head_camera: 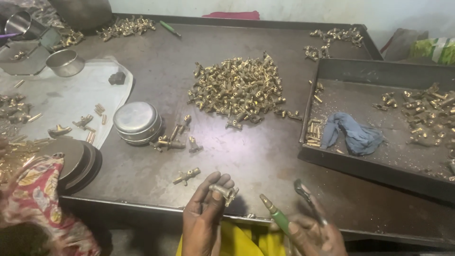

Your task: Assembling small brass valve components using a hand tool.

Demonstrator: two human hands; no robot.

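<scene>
Small brass fitting point(223, 191), probably stiff, heavy and slippery, pinched by its body in left hand point(204, 215) above table edge point(142, 205); right hand point(315, 234) clenched on green-handled pliers point(284, 211).

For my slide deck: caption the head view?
Left hand holds a brass fitting, right hand green-handled pliers.

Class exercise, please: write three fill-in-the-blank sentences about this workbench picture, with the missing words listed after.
1. The left hand holds a small ____ fitting.
2. The right hand grips pliers with ____ handles.
3. A crumpled blue cloth lies inside the metal ____.

Missing words: brass; green; tray
</scene>
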